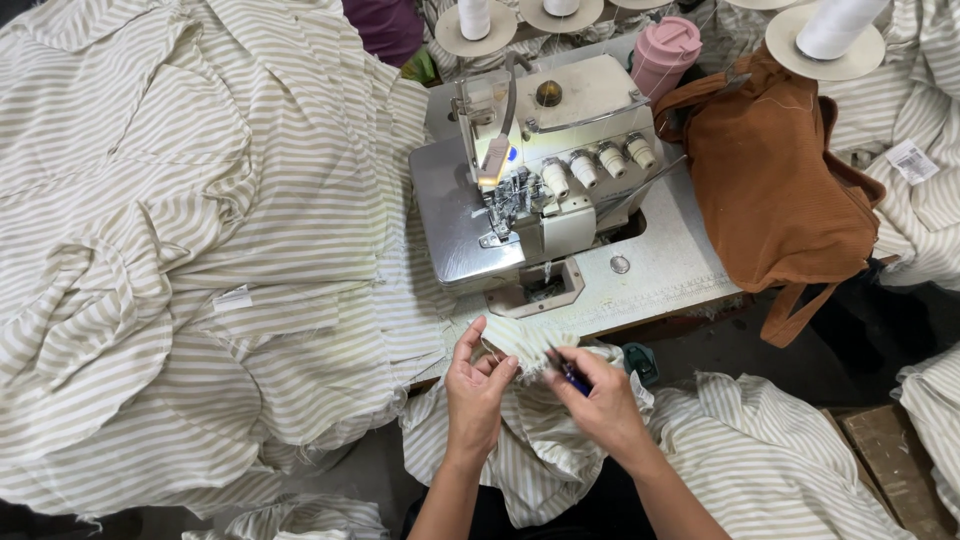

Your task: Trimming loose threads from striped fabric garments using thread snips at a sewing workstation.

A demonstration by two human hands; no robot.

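Sewing machine (540,180) mounted on table (670,265), centre of view. Heap of striped fabric (180,250) spread to left of machine, touching table edge. Thread cones (825,30) ranged along far side, behind machine. Tumbler (665,55) standing just behind machine's right rear corner. Bag (775,190) resting on table to right of machine, strap hanging over near edge. Further striped cloth (930,150) beyond bag, at far right. Left hand (475,390) and right hand (600,400) positioned before machine at near table edge, side by side, strip of striped fabric (525,340) between them. Small tool (572,378) in right hand. More fabric (760,460) below hands, across lap.
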